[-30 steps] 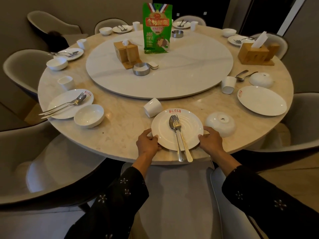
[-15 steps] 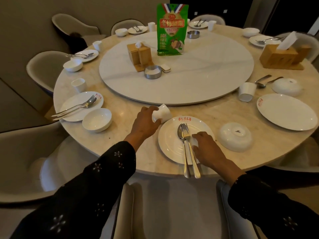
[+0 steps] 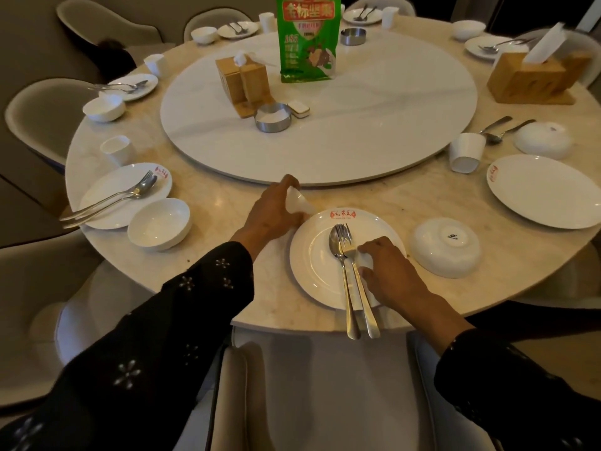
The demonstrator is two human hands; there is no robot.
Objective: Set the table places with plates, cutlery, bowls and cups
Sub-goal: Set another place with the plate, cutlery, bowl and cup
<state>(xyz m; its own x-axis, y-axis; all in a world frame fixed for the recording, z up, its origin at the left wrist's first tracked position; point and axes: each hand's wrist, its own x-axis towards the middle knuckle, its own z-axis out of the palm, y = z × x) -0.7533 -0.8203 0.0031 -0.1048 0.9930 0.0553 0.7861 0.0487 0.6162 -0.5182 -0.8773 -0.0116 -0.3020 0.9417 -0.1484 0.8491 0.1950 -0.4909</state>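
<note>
On the round marble table point(image 3: 227, 203) in front of me lies a white plate point(image 3: 317, 275) with a red mark. A spoon point(image 3: 335, 239) and a fork point(image 3: 347, 237) lie side by side on it, their handles sticking out over the table's edge. My right hand point(image 3: 390, 275) rests on the plate, with finger and thumb curled against the fork's handle. My left hand point(image 3: 273, 213) grips a white cup point(image 3: 300, 203) tipped on its side at the plate's upper left rim. A white bowl point(image 3: 445, 247) sits upside down just right of the plate.
The left place has a plate point(image 3: 107, 206) with cutlery, a bowl point(image 3: 159, 222) and a cup point(image 3: 117, 151). The right place has a bare plate point(image 3: 546, 190), a tipped cup point(image 3: 466, 151) and an upturned bowl point(image 3: 543, 139). The turntable point(image 3: 374, 131) bears a green bag point(image 3: 307, 37) and wooden holders.
Both hands left the plate's rim. The left hand reached up to the cup and took hold of it. The right hand moved onto the plate to the fork's handle.
</note>
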